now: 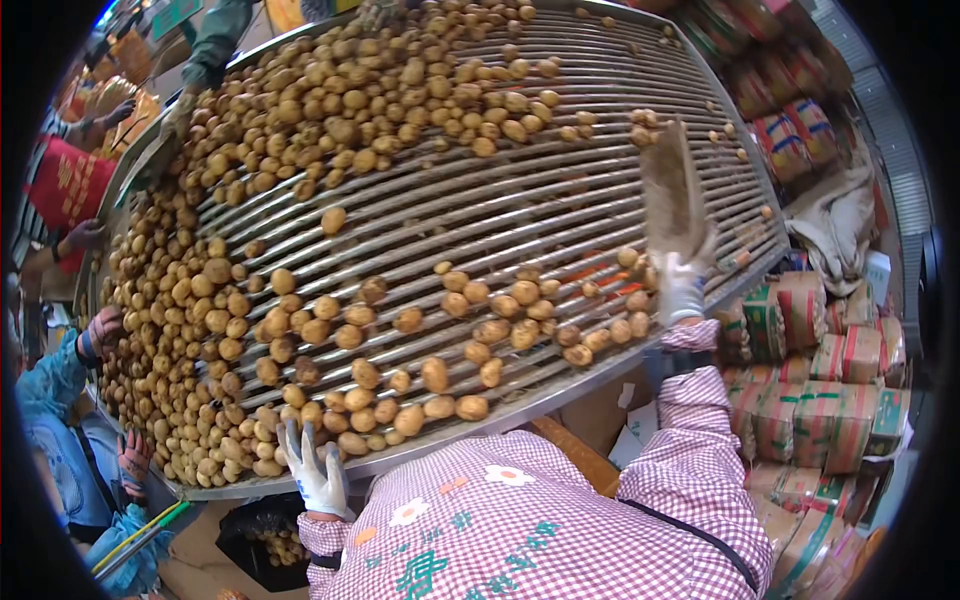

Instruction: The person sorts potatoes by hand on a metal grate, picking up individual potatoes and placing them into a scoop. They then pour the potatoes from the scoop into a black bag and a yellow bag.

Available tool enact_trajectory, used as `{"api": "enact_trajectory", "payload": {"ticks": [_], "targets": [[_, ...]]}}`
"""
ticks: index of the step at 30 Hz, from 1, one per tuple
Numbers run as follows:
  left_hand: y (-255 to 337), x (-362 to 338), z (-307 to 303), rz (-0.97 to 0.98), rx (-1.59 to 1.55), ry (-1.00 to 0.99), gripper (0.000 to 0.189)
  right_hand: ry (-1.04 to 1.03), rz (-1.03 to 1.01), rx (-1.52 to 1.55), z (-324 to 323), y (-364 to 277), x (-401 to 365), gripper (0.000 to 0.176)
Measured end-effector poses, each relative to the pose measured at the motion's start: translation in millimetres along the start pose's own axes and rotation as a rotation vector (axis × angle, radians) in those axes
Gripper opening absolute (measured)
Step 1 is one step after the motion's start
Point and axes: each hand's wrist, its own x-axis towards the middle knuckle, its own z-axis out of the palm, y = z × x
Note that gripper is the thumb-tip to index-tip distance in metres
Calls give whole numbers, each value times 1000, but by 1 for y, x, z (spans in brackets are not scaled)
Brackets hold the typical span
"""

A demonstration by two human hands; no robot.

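The slatted metal table point(520, 215), built of parallel grey bars, carries a load of small round tan potatoes point(300, 130). The densest mass lies on the far and left parts of the table. A looser cluster lies along its near edge, between the two hands. The right-hand middle of the table is mostly bare bars.

Right hand point(682, 285), white-gloved: closed around the lower end of a flat grey-brown board point(670, 185). The board stands nearly upright over the right side of the table. Whether its lower end touches the potatoes beside it cannot be told.

Left hand point(315, 470), white-gloved: fingers spread, holding nothing, set at the near-left rim of the table, touching or just beside the potatoes there.

Co-workers' gloved hands point(103, 330) are at the left edge of the table. Stacked red-and-green printed sacks point(815, 400) stand off its right side.

Likely faults, as judged from this position:
- A tilted board edge may catch in a gap between bars and twist out of the right hand.
- Too forceful a stroke may push potatoes over the near rim or bruise them.
- Left fingertips resting on the bars may be pinched in a gap.
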Motion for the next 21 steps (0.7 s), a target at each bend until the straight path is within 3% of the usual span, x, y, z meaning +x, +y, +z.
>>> {"api": "enact_trajectory", "payload": {"ticks": [2, 5, 7, 9, 11, 13, 14, 16, 18, 19, 21], "targets": [[8, -3, 14, 22, 20, -16, 51, 62, 67, -203, -50, 83, 24, 88], [19, -12, 41, 88, -16, -41, 52, -33, 303, -305, -100, 93, 32, 87], [39, -13, 51, 92, 116, -74, 51, -132, 344, -188, -122, 104, 35, 87], [45, -13, 55, 154, 272, -69, 49, -171, 69, 25, -146, 189, 57, 82], [49, -12, 60, 135, 289, -32, 48, -359, 289, 163, -189, 178, 80, 73], [52, -13, 61, 111, 292, -12, 47, -511, 548, 474, -220, 218, 110, 58], [53, -12, 62, 108, 287, -1, 46, -620, 465, 298, -233, 212, 119, 49], [55, -13, 62, 113, 274, 31, 44, -904, -228, -162, -261, 204, 147, 36], [54, -14, 64, 102, 274, 51, 44, -979, -859, -399, -263, 207, 165, 27], [55, -14, 64, 105, 271, 66, 44, -1024, -869, -441, -262, 205, 172, 25], [57, -13, 61, 113, 264, 86, 43, -1112, -602, -437, -261, 210, 182, 22]]}}
